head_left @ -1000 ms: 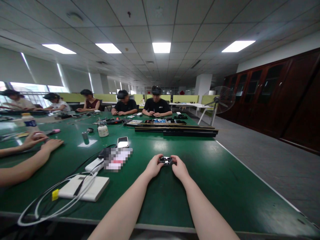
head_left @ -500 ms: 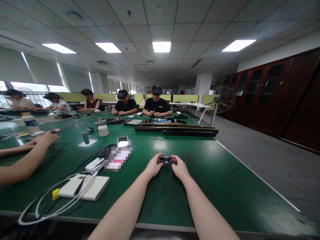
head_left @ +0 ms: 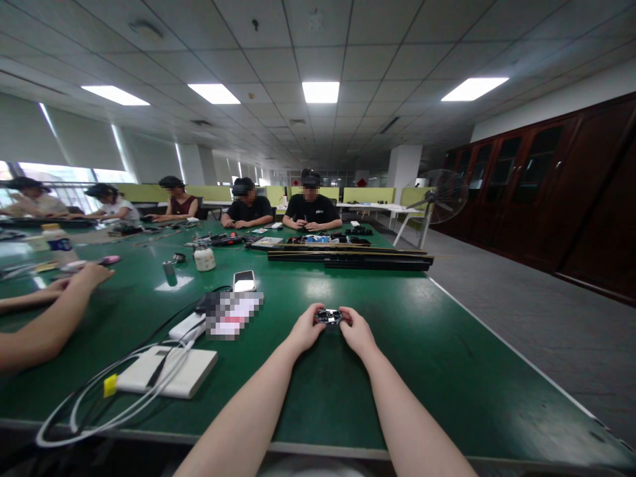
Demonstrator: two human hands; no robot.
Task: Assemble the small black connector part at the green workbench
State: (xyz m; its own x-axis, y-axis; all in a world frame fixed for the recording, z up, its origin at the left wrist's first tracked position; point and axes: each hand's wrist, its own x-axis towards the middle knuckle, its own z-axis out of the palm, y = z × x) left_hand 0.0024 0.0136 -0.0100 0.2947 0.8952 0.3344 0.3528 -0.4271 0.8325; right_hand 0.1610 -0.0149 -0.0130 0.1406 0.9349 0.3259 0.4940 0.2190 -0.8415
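Observation:
A small black part (head_left: 328,317) with pale specks sits between both of my hands, just above the green table (head_left: 437,358). My left hand (head_left: 307,329) pinches its left end with curled fingers. My right hand (head_left: 356,332) grips its right end the same way. Both forearms reach out from the near table edge toward the middle of the table. What the part is cannot be made out at this distance.
A white flat box (head_left: 171,374) with looped white cable (head_left: 94,414) lies near left. A phone (head_left: 244,281), a white jar (head_left: 205,258) and long black bars (head_left: 358,260) lie farther out. A neighbour's arms (head_left: 44,321) rest at left; several people sit at the far end.
My hands and the part have barely shifted, rising slightly. The neighbour's hand at the left has slid further out over the table.

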